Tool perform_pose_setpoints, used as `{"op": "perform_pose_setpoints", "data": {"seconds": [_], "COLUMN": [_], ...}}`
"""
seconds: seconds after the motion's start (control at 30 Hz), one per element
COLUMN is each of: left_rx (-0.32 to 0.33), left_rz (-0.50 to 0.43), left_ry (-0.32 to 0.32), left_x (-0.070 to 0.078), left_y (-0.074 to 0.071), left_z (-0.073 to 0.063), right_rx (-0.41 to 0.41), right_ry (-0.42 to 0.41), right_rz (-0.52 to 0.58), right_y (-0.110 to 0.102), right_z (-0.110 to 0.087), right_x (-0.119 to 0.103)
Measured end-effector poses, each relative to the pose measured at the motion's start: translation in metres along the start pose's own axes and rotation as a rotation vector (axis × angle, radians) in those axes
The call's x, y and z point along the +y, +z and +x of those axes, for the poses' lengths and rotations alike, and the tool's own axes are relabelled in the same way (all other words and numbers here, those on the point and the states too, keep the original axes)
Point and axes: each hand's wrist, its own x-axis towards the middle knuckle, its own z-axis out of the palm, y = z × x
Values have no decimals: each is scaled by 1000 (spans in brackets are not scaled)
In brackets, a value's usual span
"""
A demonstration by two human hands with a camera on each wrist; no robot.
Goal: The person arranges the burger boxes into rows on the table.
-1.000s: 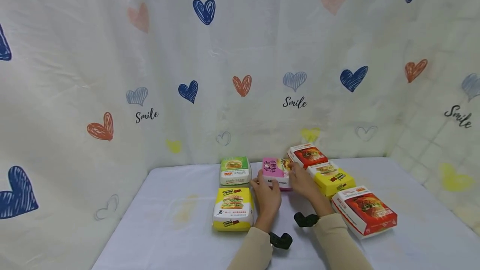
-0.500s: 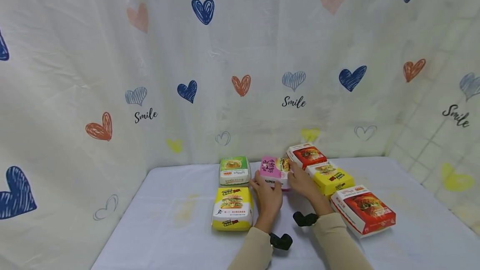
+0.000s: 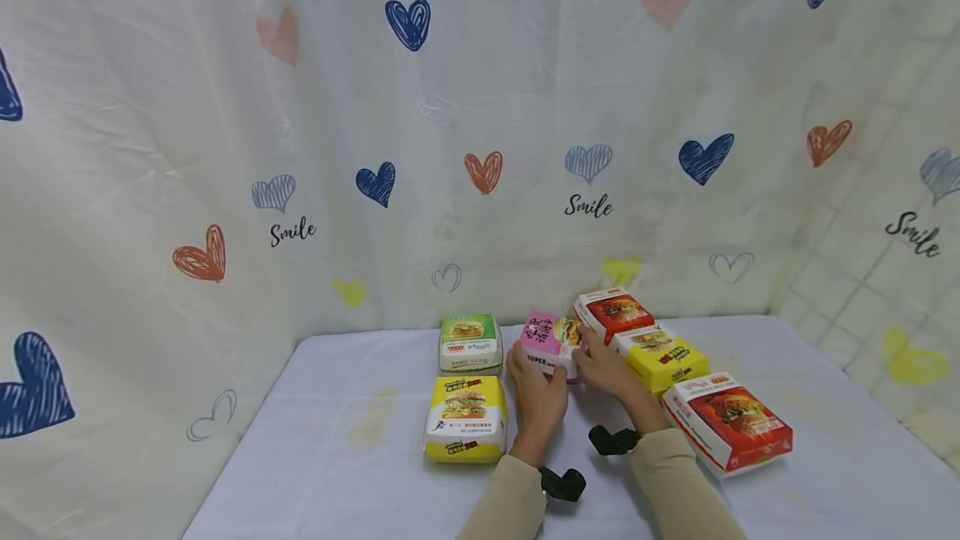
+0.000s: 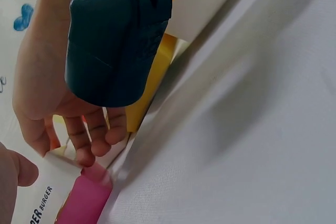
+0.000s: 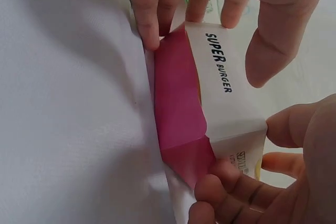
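Pink box [image 3: 546, 342] lay at left hand's [image 3: 538, 398] one o'clock, right hand's [image 3: 609, 371] ten; both gripped its ends.

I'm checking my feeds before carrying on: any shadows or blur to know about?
Head: fairly even light, pink box print partly too small to read; left wrist: broad soft shadows across the tablecloth; right wrist: soft shadows too, yet "SUPER BURGER" reads clearly.

both hands on the pink box [image 3: 549, 337] rn, L hand [image 3: 540, 400] gripping its left side, R hand [image 3: 607, 367] its right, to the L theres a green box [image 3: 470, 343] w/ a yellow box [image 3: 465, 420] in front, R side goes red box [image 3: 615, 312], 2nd yellow box [image 3: 663, 357], then 2nd red box [image 3: 735, 419] nearest, all on white cloth [image 3: 315, 440], heart-print curtain [image 3: 480, 98] behind
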Motion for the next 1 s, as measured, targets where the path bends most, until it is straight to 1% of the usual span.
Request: {"op": "perform_pose_setpoints", "data": {"seconds": [0.1,0.2,0.37,0.5,0.57,0.7,0.77,1.0], "left_rx": [-17,-20,-19,-19,-21,-26,-26,-35], "left_rz": [21,25,31,32,26,14,12,34], "left_ry": [-11,-5,14,23,24,23,26,29], "left_x": [-1,-3,-4,-4,-4,-4,-5,-8], "left_y": [0,0,0,0,1,1,1,1], "left_z": [0,0,0,1,1,1,2,3], "right_rx": [10,33,68,96,105,125,135,125], "right_ry": [-14,-28,-88,-147,-159,-158,-160,-152], "right_rz": [-5,-14,-17,26,54,94,93,119], "right_y": [2,4,5,6,6,6,6,7], "right_z": [2,3,5,6,7,7,8,8], "right_x": [1,2,3,5,6,7,7,5]}}
